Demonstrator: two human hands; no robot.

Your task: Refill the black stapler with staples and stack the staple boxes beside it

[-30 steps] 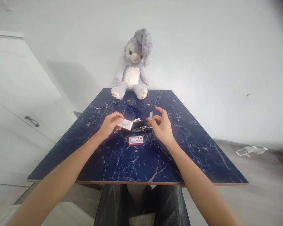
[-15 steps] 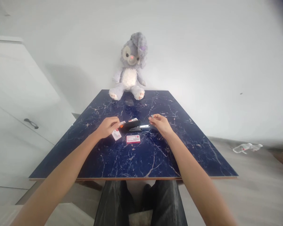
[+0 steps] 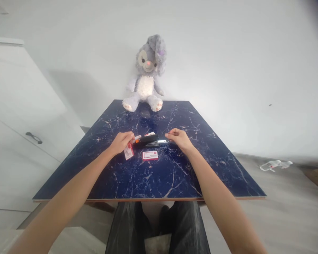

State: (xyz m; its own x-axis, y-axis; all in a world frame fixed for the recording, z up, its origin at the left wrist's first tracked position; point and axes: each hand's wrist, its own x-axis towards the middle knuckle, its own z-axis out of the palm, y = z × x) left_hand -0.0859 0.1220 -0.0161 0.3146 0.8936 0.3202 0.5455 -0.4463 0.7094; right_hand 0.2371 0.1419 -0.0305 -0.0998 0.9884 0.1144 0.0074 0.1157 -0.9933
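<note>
Head view: plush toy (image 3: 145, 86) beyond stapler (image 3: 149, 138)

The right hand (image 3: 178, 138) hides whatever it may pinch; the left edge cuts the cabinet (image 3: 21, 102).

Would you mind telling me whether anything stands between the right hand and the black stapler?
Nothing visible does: the right hand has its fingertips close by the silver end of the black stapler, though contact is unclear. The red-and-white box lies on the near side, out of that path.
</note>
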